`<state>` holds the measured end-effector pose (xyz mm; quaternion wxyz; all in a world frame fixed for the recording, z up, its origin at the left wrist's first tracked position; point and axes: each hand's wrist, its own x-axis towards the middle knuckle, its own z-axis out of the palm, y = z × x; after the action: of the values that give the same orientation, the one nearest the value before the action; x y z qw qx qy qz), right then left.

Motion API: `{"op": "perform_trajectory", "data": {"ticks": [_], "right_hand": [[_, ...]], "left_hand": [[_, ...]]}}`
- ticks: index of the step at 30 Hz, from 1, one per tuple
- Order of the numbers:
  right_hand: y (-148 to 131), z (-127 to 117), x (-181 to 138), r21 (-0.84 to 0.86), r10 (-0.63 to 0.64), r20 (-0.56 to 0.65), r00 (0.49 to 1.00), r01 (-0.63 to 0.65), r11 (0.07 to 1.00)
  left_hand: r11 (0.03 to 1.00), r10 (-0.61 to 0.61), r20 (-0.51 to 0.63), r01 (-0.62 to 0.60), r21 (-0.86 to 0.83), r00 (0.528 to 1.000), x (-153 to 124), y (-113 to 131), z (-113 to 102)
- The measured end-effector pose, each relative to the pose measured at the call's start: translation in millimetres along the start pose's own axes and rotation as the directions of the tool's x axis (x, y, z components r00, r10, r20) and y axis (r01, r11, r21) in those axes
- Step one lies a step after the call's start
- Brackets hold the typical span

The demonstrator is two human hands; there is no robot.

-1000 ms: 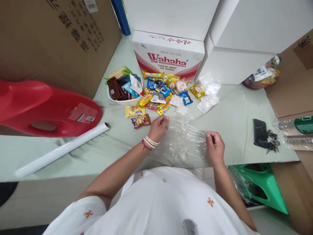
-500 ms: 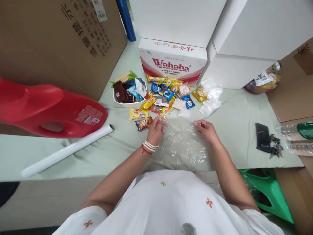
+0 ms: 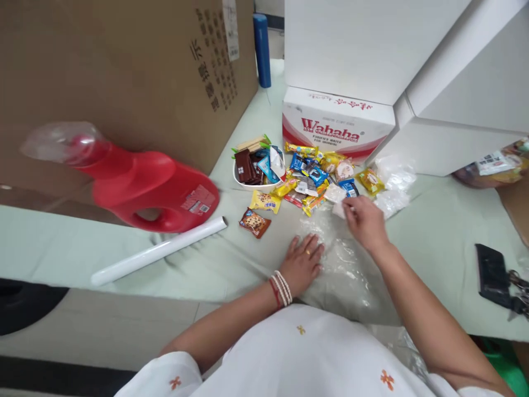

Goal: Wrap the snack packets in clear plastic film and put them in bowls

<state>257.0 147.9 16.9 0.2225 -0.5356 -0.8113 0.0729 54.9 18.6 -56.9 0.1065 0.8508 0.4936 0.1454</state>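
Observation:
My left hand [image 3: 303, 262] lies flat with fingers spread, pressing the left side of a clear plastic bag [image 3: 347, 270] against the table. My right hand [image 3: 366, 223] is closed, fingertips bent together above the bag's far edge, beside a small white packet [image 3: 339, 209]; what it pinches is hidden. Beyond the hands lies a pile of wrapped snacks, among them a blue-wrapped snack [image 3: 318, 176] and a yellow-wrapped snack [image 3: 285, 187]. Left of the pile are a brown cookie packet [image 3: 255, 222] and a yellow cookie packet [image 3: 265, 202].
A white bowl [image 3: 248, 186] of snacks stands behind the cookie packets. A Wahaba-style white and red carton [image 3: 336, 124] backs the pile. At left are a red jug [image 3: 165, 193], a white roll [image 3: 161, 251] and a cardboard box [image 3: 124, 71]. A black phone-like object [image 3: 493, 274] lies right.
My left hand has let go of the bag's far edge and come down flat on its left side. The right hand has closed and turned inward. The view has shifted left.

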Motion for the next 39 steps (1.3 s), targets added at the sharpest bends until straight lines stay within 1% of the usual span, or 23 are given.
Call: {"op": "perform_trajectory", "data": {"ticks": [2,4,6,8,12,15,16,18,19,20,21,22,24,25,26,27,30,32,34,35,36,38,39], "right_hand": [[-50,20,29,-0.004,-0.195,0.204,0.959,0.200,0.980],[-98,46,59,-0.050,-0.296,0.321,0.900,0.328,0.943],[-134,74,87,-0.110,-0.304,0.370,0.878,0.367,0.924],[-156,96,110,-0.153,-0.232,0.437,0.869,0.326,0.933],[-161,114,123,-0.182,-0.142,0.479,0.866,0.256,0.949],[-144,108,108,-0.148,-0.079,0.398,0.914,0.149,0.978],[-136,105,103,-0.075,-0.043,0.336,0.941,0.072,0.995],[-116,97,93,0.213,0.063,0.180,0.982,-0.102,0.972],[-105,93,90,0.406,0.134,0.118,0.984,-0.171,0.898],[-93,88,87,0.591,0.213,0.084,0.973,-0.221,0.776],[-81,84,86,0.751,0.304,0.088,0.949,-0.263,0.606],[-70,80,86,0.869,0.399,0.140,0.906,-0.306,0.390],[-49,72,86,0.934,0.512,0.323,0.796,-0.354,-0.039],[-41,68,86,0.912,0.527,0.408,0.746,-0.364,-0.191],[-35,64,86,0.882,0.522,0.472,0.710,-0.372,-0.290],[-31,59,85,0.859,0.512,0.510,0.691,-0.381,-0.342],[-27,42,84,0.837,0.476,0.539,0.695,-0.382,-0.391],[-23,24,83,0.844,0.444,0.504,0.741,-0.314,-0.434],[-10,0,80,0.884,0.453,0.399,0.797,-0.202,-0.422],[1,-14,76,0.920,0.495,0.320,0.807,-0.142,-0.365],[16,-28,69,0.964,0.568,0.220,0.793,-0.086,-0.252],[52,-54,50,0.997,0.721,-0.044,0.691,-0.010,0.071],[72,-66,36,0.967,0.770,-0.203,0.604,-0.002,0.256]], "left_hand": [[0.999,0.039,0.069,-0.039,-0.011,0.997,-7,-3,9],[0.998,0.051,0.096,-0.047,-0.043,0.994,-10,-6,12],[0.996,0.035,0.105,-0.027,-0.083,0.994,-11,-7,12],[0.993,0.019,0.107,-0.006,-0.119,0.994,-10,-7,10],[0.988,0.011,0.082,0.001,-0.157,0.997,-10,-8,8],[0.986,0.026,0.055,-0.017,-0.169,0.998,-11,-10,10],[0.985,0.031,0.048,-0.022,-0.170,0.998,-11,-10,10],[0.986,0.039,0.036,-0.033,-0.165,0.999,-11,-11,12],[0.986,0.044,0.032,-0.038,-0.160,0.998,-11,-12,12],[0.987,0.050,0.032,-0.044,-0.154,0.998,-11,-12,13],[0.988,0.054,0.034,-0.049,-0.149,0.998,-11,-12,12],[0.988,0.057,0.037,-0.052,-0.143,0.998,-11,-13,12],[0.989,0.061,0.045,-0.054,-0.134,0.997,-11,-12,10],[0.990,0.061,0.047,-0.055,-0.131,0.997,-11,-12,10],[0.990,0.062,0.048,-0.055,-0.128,0.997,-11,-12,9],[0.990,0.061,0.049,-0.054,-0.128,0.997,-11,-11,9],[0.991,0.046,0.053,-0.038,-0.132,0.998,-11,-10,10],[0.991,0.034,0.056,-0.027,-0.135,0.998,-10,-11,10],[0.989,0.039,0.058,-0.030,-0.143,0.998,-11,-12,8],[0.988,0.045,0.061,-0.035,-0.151,0.997,-11,-13,6],[0.986,0.051,0.063,-0.040,-0.161,0.997,-11,-14,4],[0.982,0.060,0.069,-0.046,-0.184,0.996,-11,-16,-1],[0.981,0.058,0.072,-0.043,-0.191,0.996,-11,-16,-2]]}}
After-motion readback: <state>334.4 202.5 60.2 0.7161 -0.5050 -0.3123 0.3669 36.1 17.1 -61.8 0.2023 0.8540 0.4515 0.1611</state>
